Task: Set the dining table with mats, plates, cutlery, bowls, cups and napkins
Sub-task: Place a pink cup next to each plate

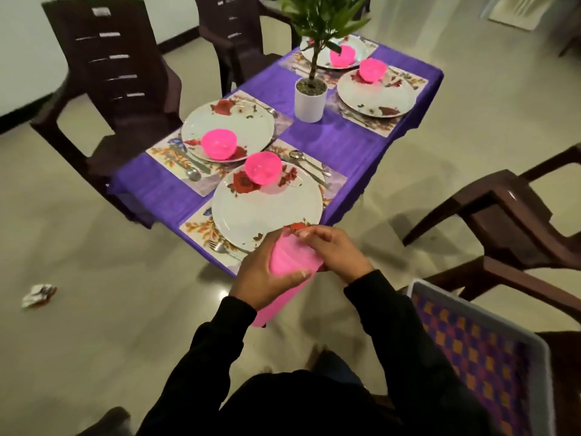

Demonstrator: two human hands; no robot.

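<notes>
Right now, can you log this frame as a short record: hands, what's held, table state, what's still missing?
left hand: grips the stack of pink cups around its side
right hand: fingers at the top of the stack
table: purple cloth, four mats, four plates, four pink bowls on the plates, cutlery beside the plates
centre: potted plant
missing: no cups or napkins on the table yet
</notes>
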